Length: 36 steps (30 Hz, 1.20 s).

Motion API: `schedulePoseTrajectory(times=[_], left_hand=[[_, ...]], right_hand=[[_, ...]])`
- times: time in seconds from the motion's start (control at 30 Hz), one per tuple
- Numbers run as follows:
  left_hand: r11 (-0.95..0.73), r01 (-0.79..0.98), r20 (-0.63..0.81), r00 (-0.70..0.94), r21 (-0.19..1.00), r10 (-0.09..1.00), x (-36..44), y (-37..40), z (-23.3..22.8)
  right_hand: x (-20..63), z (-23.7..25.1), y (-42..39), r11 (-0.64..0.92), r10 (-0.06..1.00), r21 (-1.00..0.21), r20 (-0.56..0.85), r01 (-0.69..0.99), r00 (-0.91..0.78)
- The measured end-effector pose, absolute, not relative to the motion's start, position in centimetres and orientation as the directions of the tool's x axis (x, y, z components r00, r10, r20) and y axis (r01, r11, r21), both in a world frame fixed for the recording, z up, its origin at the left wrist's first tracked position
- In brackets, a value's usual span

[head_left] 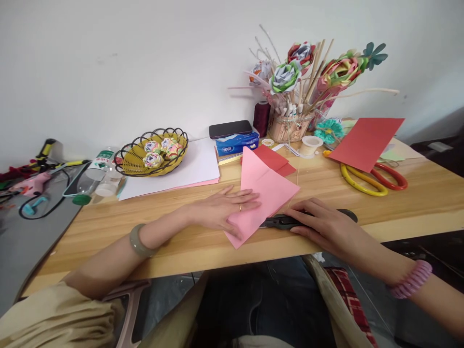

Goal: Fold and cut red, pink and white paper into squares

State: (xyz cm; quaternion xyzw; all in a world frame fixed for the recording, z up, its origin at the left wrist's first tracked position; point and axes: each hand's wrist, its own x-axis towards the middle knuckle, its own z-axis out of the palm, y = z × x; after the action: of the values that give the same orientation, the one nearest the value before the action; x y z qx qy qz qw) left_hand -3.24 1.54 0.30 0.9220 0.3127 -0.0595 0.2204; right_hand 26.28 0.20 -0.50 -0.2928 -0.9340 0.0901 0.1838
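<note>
A sheet of pink paper (266,186), folded to a slanted shape, lies on the wooden table in front of me. My left hand (232,210) rests flat on its left part with the fingers spread. Close to its lower right edge, my right hand (322,222) is wrapped round a black utility knife (282,222) lying low over the table. The knife's front end meets the paper's edge, and whether the blade is under the paper I cannot tell. Red paper squares (273,159) lie just behind the pink sheet.
A yellow woven basket (148,166) with several paper flowers sits at left on white sheets (203,162). Behind stand a tissue pack (237,143), a phone (230,129) and a holder (290,128) of paper flowers. At right, red paper (368,142) covers scissors with yellow and red handles (393,176).
</note>
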Motion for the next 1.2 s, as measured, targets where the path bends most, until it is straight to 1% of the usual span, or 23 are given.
schedulePoseTrajectory(times=[0.33,0.67,1.2], left_hand=[[-0.695,0.603,-0.228,0.795,0.392,0.562,-3.2,1.6,0.3],[-0.729,0.594,-0.207,0.804,0.341,0.558,-3.3,1.5,-0.4],[-0.713,0.610,-0.221,0.792,0.347,0.570,-3.1,1.3,0.1]], right_hand=[[25.6,-0.3,0.0,0.822,0.562,-0.289,0.272,0.491,-0.781],[25.1,0.1,-0.1,0.849,0.520,-0.259,0.253,0.461,-0.816],[25.0,0.0,-0.1,0.861,0.497,-0.251,0.238,0.442,-0.834]])
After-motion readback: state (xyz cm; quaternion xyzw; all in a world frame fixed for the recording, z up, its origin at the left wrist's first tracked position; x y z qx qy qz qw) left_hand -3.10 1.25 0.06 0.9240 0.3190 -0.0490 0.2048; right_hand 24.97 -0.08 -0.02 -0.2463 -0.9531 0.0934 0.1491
